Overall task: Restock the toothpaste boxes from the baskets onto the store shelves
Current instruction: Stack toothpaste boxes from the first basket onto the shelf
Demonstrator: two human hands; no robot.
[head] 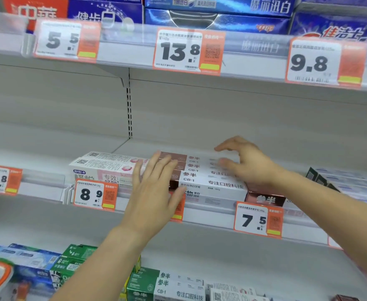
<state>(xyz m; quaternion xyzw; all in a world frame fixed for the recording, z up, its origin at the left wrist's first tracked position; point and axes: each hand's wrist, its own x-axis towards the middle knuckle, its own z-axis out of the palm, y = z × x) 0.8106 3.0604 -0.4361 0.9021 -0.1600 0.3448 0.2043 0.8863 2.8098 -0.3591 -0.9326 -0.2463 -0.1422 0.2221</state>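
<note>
Two hands reach to the brown-and-white toothpaste boxes on the middle shelf.
Left hand lies flat, fingers straight, against the boxes' left end; right hand hovers above them, fingers loosely spread, holding nothing. The boxes' long axes run left to right along the shelf edge.

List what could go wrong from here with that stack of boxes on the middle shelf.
1. The brown-and-white boxes are stacked at the front of the shelf; a careless push from the left hand or right hand might tip one off.
2. The stack overhangs the shelf edge and hides part of a price tag, so it may be misread.
3. Sliding the stack left could jam it against the pink boxes.
</note>
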